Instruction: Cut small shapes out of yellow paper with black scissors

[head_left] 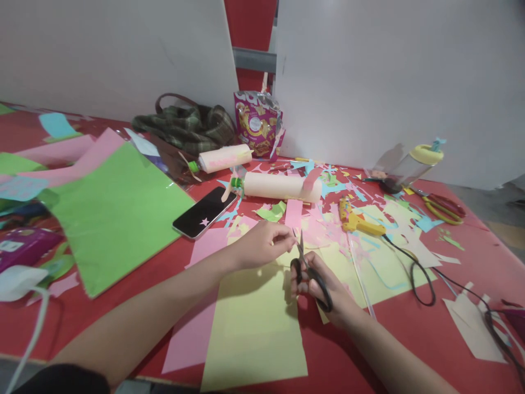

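Observation:
My right hand (322, 287) grips black-handled scissors (302, 253), with the blades slightly apart and pointing away from me. Close beside the blade tips, my left hand (264, 243) is closed in a pinch; whatever is between its fingertips is too small to make out. Below both hands lies a pale yellow paper sheet (256, 328), partly over a pink sheet (197, 312). A paper-wrapped bottle (274, 187) with a green cap rests on its side just beyond, a pink strip (293, 213) beside it. Paper scraps surround the blades.
A phone (197, 219) with a small pink star on it and green paper (123, 213) lie left. On the right are a yellow glue gun (361, 224) with a black cord, red-and-yellow-handled scissors (443, 210) and a clear bottle (410, 169). A snack bag (258, 123) stands behind.

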Demonstrator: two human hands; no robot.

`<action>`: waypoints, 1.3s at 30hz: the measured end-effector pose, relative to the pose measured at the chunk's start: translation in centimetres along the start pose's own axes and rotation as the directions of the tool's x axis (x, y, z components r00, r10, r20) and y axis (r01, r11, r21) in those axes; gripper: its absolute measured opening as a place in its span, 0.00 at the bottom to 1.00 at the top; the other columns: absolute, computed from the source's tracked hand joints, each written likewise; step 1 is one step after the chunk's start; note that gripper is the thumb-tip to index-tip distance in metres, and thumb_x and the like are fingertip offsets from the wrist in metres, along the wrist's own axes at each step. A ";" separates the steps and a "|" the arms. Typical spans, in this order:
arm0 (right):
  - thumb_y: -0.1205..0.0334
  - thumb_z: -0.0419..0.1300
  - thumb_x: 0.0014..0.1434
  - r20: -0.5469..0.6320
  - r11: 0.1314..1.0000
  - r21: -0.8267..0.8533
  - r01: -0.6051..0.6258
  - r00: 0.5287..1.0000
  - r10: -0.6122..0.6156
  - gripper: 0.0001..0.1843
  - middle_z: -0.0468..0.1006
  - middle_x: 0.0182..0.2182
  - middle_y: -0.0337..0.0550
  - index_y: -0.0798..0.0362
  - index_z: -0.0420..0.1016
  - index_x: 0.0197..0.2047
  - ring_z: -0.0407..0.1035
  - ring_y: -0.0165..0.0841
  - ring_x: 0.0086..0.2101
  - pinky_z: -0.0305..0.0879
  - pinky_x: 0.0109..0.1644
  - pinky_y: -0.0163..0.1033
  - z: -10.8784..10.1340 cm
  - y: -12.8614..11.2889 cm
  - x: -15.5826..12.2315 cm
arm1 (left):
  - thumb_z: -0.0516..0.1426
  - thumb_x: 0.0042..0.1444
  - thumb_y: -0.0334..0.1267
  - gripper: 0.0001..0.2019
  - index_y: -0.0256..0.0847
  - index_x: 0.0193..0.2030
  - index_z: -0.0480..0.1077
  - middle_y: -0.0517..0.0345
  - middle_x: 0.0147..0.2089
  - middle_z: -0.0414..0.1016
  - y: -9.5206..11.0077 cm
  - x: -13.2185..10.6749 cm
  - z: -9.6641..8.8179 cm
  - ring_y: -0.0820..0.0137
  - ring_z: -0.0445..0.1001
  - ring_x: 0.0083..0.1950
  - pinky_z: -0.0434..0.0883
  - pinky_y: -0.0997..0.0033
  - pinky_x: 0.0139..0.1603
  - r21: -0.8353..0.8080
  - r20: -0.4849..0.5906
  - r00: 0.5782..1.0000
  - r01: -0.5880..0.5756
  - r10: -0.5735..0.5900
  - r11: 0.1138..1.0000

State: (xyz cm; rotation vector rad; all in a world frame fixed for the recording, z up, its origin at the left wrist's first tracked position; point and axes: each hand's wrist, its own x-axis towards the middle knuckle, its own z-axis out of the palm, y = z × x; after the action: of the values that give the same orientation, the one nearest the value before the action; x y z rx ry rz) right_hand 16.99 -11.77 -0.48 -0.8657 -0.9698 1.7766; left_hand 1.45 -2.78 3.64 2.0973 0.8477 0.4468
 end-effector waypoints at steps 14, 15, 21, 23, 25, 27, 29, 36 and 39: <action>0.52 0.58 0.46 0.012 0.999 -0.037 -0.009 1.000 0.010 0.16 0.63 0.30 0.39 0.49 0.56 0.33 0.60 0.29 0.26 0.57 0.28 0.34 0.0 -0.1 0.0 | 0.45 0.51 0.36 0.12 0.36 0.18 0.55 0.64 0.19 0.55 0.2 -0.1 -0.1 0.78 0.54 0.23 0.53 0.79 0.24 0.020 0.012 1.000 -0.001 0.001 1.000; 0.52 0.58 0.46 0.012 0.999 -0.040 -0.009 1.000 0.009 0.16 0.63 0.30 0.39 0.49 0.56 0.33 0.60 0.29 0.27 0.57 0.28 0.34 0.0 -0.2 0.0 | 0.45 0.51 0.35 0.12 0.36 0.18 0.55 0.64 0.19 0.55 0.3 0.0 -0.1 0.78 0.55 0.23 0.53 0.79 0.24 0.022 0.012 1.000 -0.001 0.001 1.000; 0.51 0.58 0.46 0.009 0.998 -0.060 -0.019 1.000 0.020 0.16 0.64 0.30 0.39 0.49 0.57 0.32 0.60 0.29 0.26 0.56 0.29 0.34 0.1 -0.3 0.0 | 0.45 0.50 0.34 0.12 0.36 0.18 0.57 0.64 0.19 0.57 0.6 -0.1 -0.2 0.79 0.56 0.23 0.53 0.79 0.24 0.045 0.009 1.000 -0.001 0.000 0.999; 0.51 0.58 0.46 0.007 0.997 -0.071 -0.018 1.000 0.019 0.16 0.64 0.29 0.39 0.49 0.57 0.32 0.60 0.29 0.26 0.56 0.29 0.34 0.1 -0.3 0.0 | 0.45 0.50 0.34 0.12 0.36 0.19 0.59 0.63 0.19 0.58 0.6 -0.1 -0.3 0.78 0.56 0.22 0.52 0.79 0.23 0.059 0.003 1.000 -0.006 0.006 0.998; 0.51 0.58 0.46 0.016 0.997 -0.081 -0.018 1.000 0.019 0.16 0.65 0.28 0.38 0.49 0.57 0.32 0.60 0.29 0.26 0.56 0.29 0.34 0.1 -0.4 0.0 | 0.45 0.50 0.34 0.12 0.36 0.19 0.60 0.63 0.19 0.57 0.5 -0.1 -0.4 0.78 0.56 0.22 0.52 0.78 0.23 0.069 0.004 1.000 -0.014 0.014 0.997; 0.50 0.58 0.46 0.026 0.996 -0.092 -0.017 0.999 0.019 0.16 0.65 0.27 0.38 0.49 0.57 0.31 0.60 0.29 0.25 0.56 0.28 0.34 0.1 -0.4 0.0 | 0.45 0.50 0.35 0.12 0.36 0.18 0.59 0.64 0.18 0.56 0.4 -0.1 -0.5 0.79 0.55 0.21 0.51 0.78 0.22 0.075 0.012 1.000 -0.024 0.023 0.997; 0.50 0.57 0.46 0.030 0.995 -0.097 -0.021 0.999 0.024 0.16 0.65 0.27 0.38 0.50 0.57 0.31 0.59 0.28 0.24 0.55 0.28 0.34 0.1 -0.4 0.0 | 0.45 0.50 0.35 0.13 0.36 0.17 0.57 0.64 0.18 0.54 0.4 -0.1 -0.6 0.79 0.54 0.21 0.50 0.78 0.22 0.081 0.027 0.999 -0.028 0.026 0.996; 0.49 0.56 0.47 0.053 0.995 -0.086 -0.045 0.997 0.050 0.16 0.64 0.23 0.36 0.50 0.56 0.30 0.58 0.27 0.21 0.53 0.25 0.33 -0.1 -0.1 -0.1 | 0.45 0.51 0.36 0.14 0.36 0.17 0.55 0.65 0.18 0.54 0.2 -0.1 -0.8 0.79 0.54 0.21 0.49 0.78 0.22 0.103 0.063 0.998 -0.019 0.013 0.994; 0.49 0.56 0.48 0.061 0.995 -0.097 -0.035 0.997 0.041 0.16 0.64 0.23 0.36 0.51 0.56 0.31 0.58 0.26 0.20 0.53 0.26 0.34 -0.2 -0.2 -0.1 | 0.45 0.51 0.37 0.13 0.36 0.18 0.56 0.64 0.18 0.55 0.1 -0.1 -0.8 0.79 0.55 0.21 0.50 0.78 0.22 0.099 0.076 0.997 -0.011 0.003 0.995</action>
State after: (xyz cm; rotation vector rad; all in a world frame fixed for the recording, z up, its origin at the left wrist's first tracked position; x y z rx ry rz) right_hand 17.23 -11.80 -0.39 -0.8980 -1.0943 1.8111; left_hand 0.97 -2.39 4.21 2.1950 0.8334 0.3321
